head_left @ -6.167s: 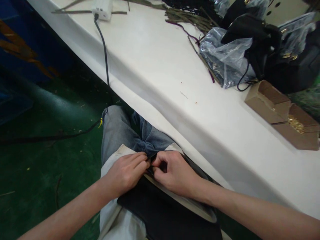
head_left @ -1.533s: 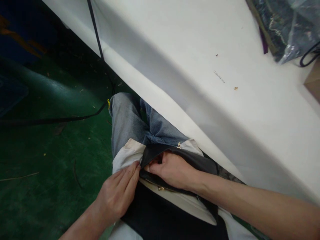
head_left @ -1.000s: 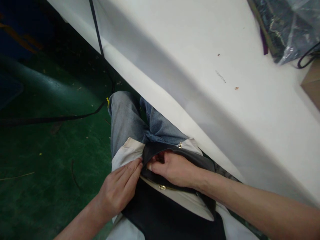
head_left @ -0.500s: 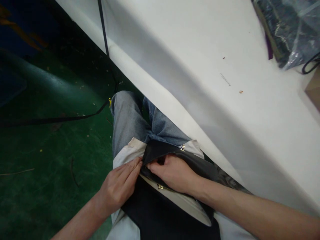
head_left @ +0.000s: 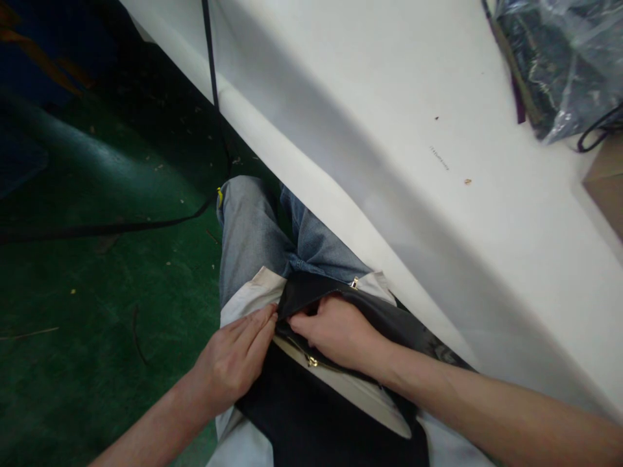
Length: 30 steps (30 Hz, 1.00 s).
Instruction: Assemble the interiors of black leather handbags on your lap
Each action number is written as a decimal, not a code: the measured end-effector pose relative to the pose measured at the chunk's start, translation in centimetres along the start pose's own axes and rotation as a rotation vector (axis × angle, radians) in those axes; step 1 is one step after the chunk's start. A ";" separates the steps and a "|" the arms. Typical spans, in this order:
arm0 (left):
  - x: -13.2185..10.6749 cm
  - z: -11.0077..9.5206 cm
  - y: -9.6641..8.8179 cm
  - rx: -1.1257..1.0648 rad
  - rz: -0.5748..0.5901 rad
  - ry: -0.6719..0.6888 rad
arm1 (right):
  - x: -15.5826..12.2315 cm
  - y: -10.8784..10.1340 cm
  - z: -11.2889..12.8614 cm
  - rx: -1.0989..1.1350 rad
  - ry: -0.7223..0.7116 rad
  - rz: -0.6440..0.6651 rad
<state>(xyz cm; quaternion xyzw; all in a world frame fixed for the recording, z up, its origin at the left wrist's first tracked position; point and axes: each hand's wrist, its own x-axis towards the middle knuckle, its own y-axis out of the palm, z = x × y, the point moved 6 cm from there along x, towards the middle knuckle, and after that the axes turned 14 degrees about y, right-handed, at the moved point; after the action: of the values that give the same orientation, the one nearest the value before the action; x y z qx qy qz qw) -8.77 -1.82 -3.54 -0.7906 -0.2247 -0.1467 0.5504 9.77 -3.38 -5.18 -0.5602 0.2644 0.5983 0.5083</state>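
Now tucked inside the black bag [head_left: 300,295] on the person's lap [head_left: 253,227], the right hand [head_left: 335,331] grips its edge, left hand [head_left: 238,363] flat against the corner; a hard tug could jam the zipper [head_left: 310,360].

The pouch [head_left: 316,415] lies on the person's lap, below and in front of the worktop [head_left: 389,97], with the knees [head_left: 253,227] reaching under its near edge. The left hand [head_left: 238,353] rests on the pouch's left end and the right hand [head_left: 335,331] just to its right, fingers tucked into the opening, a zip pull [head_left: 311,360] just below it. At the worktop's far right a plastic bag [head_left: 559,65] sits beside a box [head_left: 606,188], well apart from the hands. A cable [head_left: 211,58] hangs over the worktop's left edge towards the floor [head_left: 73,292].
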 end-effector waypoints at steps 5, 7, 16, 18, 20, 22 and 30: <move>1.4 0.3 -1.1 0.043 0.014 0.021 | -0.6 -0.6 0.5 0.011 0.055 0.014; 1.9 0.4 -1.7 0.058 0.027 0.069 | -0.7 -0.7 0.8 0.052 0.004 0.042; 2.2 0.6 -2.7 -0.065 0.087 0.230 | -0.6 -1.6 1.1 0.069 -0.182 0.037; 2.4 0.8 -2.7 -0.090 0.103 0.240 | -0.7 -1.5 1.0 0.116 -0.243 0.052; 2.6 1.2 -2.5 -0.083 0.133 0.229 | -0.9 -1.6 1.0 0.174 -0.298 0.067; 2.8 1.8 -2.4 -0.052 0.153 0.203 | -1.1 -1.7 1.1 0.205 -0.322 0.066; 3.3 2.2 -2.0 -0.031 0.081 0.208 | -1.2 -2.0 2.0 0.192 -0.301 0.202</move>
<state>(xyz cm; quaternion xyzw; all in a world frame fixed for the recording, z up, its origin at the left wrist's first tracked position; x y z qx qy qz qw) -7.01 1.48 -1.07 -0.7879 -0.1319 -0.2090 0.5641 10.62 -1.33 -3.07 -0.3840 0.2964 0.6952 0.5305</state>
